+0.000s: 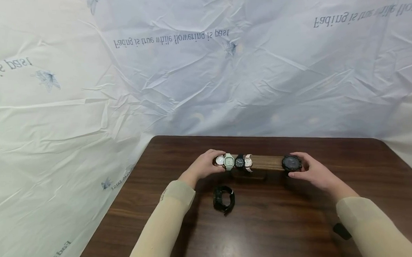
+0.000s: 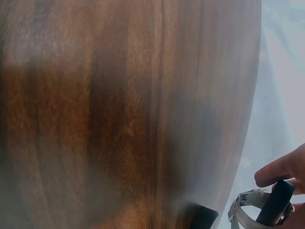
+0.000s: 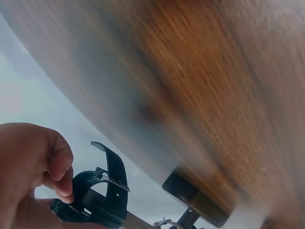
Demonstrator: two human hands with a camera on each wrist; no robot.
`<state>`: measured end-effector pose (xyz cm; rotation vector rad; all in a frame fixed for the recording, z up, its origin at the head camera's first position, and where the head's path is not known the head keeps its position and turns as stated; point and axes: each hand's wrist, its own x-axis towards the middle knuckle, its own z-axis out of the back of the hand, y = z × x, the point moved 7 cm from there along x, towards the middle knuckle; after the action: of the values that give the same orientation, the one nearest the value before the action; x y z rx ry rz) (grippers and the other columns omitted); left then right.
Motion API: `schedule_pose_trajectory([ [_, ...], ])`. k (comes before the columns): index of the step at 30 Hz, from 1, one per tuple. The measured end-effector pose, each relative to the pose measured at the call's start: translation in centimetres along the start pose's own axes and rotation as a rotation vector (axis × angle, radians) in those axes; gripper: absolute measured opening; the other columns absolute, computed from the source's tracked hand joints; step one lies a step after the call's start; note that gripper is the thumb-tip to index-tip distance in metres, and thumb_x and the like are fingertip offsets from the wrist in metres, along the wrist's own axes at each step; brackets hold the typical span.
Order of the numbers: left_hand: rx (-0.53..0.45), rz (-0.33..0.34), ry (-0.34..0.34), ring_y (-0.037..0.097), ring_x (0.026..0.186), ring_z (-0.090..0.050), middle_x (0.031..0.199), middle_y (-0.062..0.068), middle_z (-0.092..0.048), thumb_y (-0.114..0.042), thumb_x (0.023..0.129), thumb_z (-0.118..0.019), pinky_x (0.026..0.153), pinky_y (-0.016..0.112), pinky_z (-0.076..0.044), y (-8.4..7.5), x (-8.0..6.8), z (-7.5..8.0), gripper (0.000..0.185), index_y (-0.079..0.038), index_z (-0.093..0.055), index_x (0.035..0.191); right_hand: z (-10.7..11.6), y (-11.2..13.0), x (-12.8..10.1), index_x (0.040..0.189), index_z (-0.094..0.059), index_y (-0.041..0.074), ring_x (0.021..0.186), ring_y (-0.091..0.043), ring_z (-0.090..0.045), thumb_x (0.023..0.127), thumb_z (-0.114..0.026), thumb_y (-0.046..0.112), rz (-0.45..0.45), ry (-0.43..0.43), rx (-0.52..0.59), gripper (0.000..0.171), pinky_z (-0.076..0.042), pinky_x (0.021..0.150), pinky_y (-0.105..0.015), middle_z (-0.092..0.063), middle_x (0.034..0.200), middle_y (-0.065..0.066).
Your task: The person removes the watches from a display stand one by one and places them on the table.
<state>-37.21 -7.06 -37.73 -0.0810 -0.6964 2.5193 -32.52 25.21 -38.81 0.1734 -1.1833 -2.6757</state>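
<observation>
A wooden watch bar [image 1: 266, 162] stands across the middle of the dark wooden table [image 1: 270, 224]. My left hand [image 1: 204, 165] grips its left end, by a white-faced watch [image 1: 220, 161]; a pale green watch [image 1: 229, 161], a black watch [image 1: 239, 162] and a pinkish one [image 1: 248, 163] follow along the bar. My right hand [image 1: 313, 171] holds a large black watch [image 1: 291, 163] at the bar's right end. The right wrist view shows fingers [image 3: 57, 164] curled on that black watch [image 3: 97, 198]. In the left wrist view a fingertip [image 2: 279, 171] touches a metal-banded watch [image 2: 252, 207].
Another black watch [image 1: 223, 198] lies loose on the table in front of the bar. A small black object [image 1: 341, 231] lies by my right sleeve. Crinkled white plastic sheeting [image 1: 204, 68] with printed text hangs behind and to the left of the table.
</observation>
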Motion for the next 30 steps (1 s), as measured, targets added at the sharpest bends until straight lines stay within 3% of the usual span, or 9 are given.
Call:
schedule_pose_trajectory([
  [10,0.012,0.004,-0.005,0.012,0.102,-0.045,0.124,-0.001,-0.041,-0.038,0.075,-0.065,0.081,0.032,-0.040,0.3,0.0,-0.2,0.060,-0.026,-0.042,0.128,0.4,-0.4,-0.9,0.135,-0.019,0.007,0.089,-0.027,-0.047,0.073,-0.064,0.043,-0.014,-0.007,0.053,0.085,-0.042,0.063,-0.033,-0.040,0.114,-0.021],
  [20,0.002,-0.017,-0.007,0.014,0.101,-0.046,0.123,0.000,-0.041,-0.038,0.075,-0.065,0.080,0.034,-0.040,0.3,0.0,-0.1,0.060,-0.026,-0.042,0.128,0.7,0.2,-2.1,0.135,-0.021,0.009,0.083,-0.026,-0.044,0.073,-0.063,0.045,-0.027,-0.022,0.010,0.083,-0.040,0.062,-0.032,-0.041,0.109,-0.019],
  [30,0.005,-0.015,0.003,0.013,0.101,-0.046,0.123,0.000,-0.041,-0.039,0.075,-0.065,0.080,0.033,-0.040,0.1,0.1,0.0,0.060,-0.026,-0.041,0.129,-0.2,0.9,-3.0,0.133,-0.023,0.011,0.077,-0.023,-0.041,0.073,-0.065,0.043,-0.012,-0.008,0.042,0.080,-0.039,0.057,-0.032,-0.041,0.106,-0.016],
])
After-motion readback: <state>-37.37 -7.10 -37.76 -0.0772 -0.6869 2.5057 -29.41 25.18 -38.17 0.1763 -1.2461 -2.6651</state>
